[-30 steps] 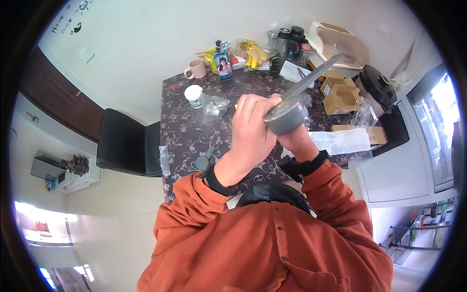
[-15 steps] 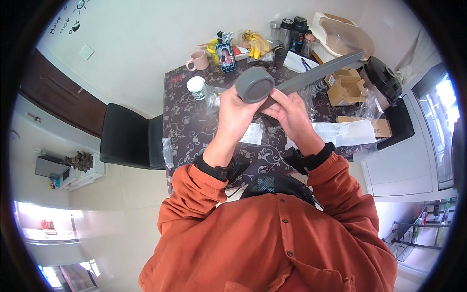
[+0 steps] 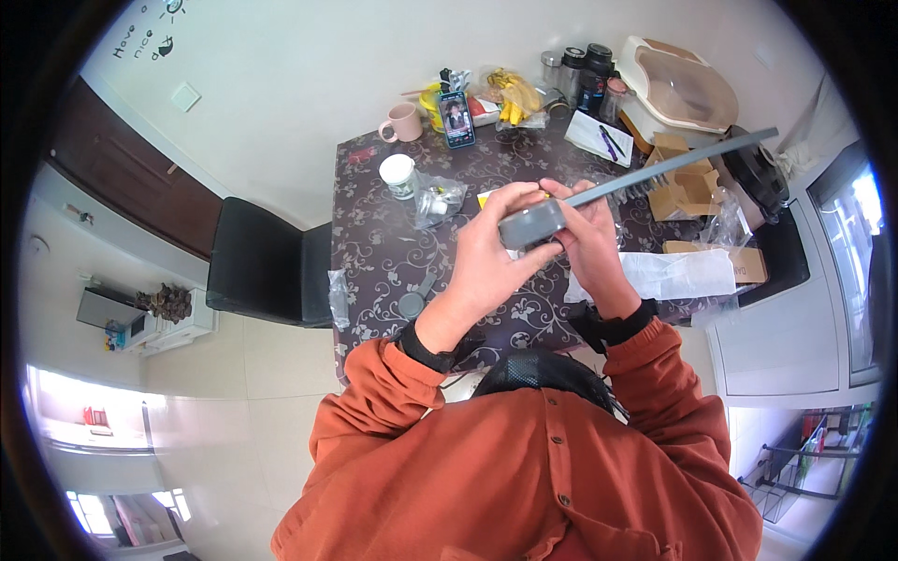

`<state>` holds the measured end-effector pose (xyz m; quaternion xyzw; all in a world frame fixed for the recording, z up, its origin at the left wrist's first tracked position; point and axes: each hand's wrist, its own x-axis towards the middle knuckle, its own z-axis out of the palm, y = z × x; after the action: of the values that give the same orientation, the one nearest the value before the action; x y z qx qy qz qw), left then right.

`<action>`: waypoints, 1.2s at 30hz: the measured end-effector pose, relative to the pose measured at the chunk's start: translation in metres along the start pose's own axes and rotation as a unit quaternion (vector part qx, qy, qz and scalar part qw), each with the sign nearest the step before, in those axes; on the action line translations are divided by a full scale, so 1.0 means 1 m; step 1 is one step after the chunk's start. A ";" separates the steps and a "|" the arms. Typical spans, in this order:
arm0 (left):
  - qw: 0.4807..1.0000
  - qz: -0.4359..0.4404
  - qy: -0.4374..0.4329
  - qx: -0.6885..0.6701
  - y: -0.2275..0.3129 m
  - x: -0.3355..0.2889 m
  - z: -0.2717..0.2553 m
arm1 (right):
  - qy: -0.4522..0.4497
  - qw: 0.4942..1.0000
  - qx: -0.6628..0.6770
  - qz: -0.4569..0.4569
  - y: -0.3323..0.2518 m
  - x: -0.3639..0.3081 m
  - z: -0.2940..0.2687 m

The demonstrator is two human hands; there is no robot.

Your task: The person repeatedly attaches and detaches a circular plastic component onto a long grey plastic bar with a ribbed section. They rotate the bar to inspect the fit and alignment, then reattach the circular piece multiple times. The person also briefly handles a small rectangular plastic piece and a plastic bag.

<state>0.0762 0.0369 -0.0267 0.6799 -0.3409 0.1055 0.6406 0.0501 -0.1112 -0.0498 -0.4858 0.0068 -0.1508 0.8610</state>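
Note:
Both my hands hold a grey piece with a round, thick head [image 3: 533,224] and a long, flat bar [image 3: 675,163] that slants up to the right over the table. I cannot make out what kind of item it is. My left hand [image 3: 488,251] is closed round the head, thumb below and fingers over the top. Where the bar meets the head, my right hand [image 3: 597,245] grips it with its fingers. Left of my left wrist, a small grey disc with a narrow arm [image 3: 412,304] lies on the dark patterned table [image 3: 379,248].
A white tub [image 3: 398,176], a clear plastic bag [image 3: 437,201], a pink mug [image 3: 402,122] and a propped phone [image 3: 456,119] stand beyond my hands. Bananas [image 3: 514,96], flasks, a notepad with pens [image 3: 599,138] and open cardboard boxes [image 3: 681,189] lie further right. A black chair [image 3: 254,262] stands left.
The grey piece has turned so its round head shows edge-on and its bar narrow. My hands have come lower and nearer. The small grey disc on the table now shows.

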 end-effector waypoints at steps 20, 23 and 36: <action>0.986 0.148 -0.009 0.082 -0.016 -0.004 -0.021 | -0.060 0.995 0.011 -0.075 -0.007 -0.002 -0.008; 0.981 0.153 -0.011 0.116 -0.012 -0.006 -0.019 | -0.070 0.993 -0.013 -0.093 -0.002 0.000 -0.007; 0.963 0.196 0.019 0.186 -0.005 -0.002 -0.016 | -0.068 0.985 -0.046 -0.151 -0.001 0.003 -0.006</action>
<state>0.0824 0.0527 -0.0288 0.7046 -0.4300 0.3037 0.4759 0.0517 -0.1171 -0.0518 -0.5295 -0.1182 -0.2456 0.8034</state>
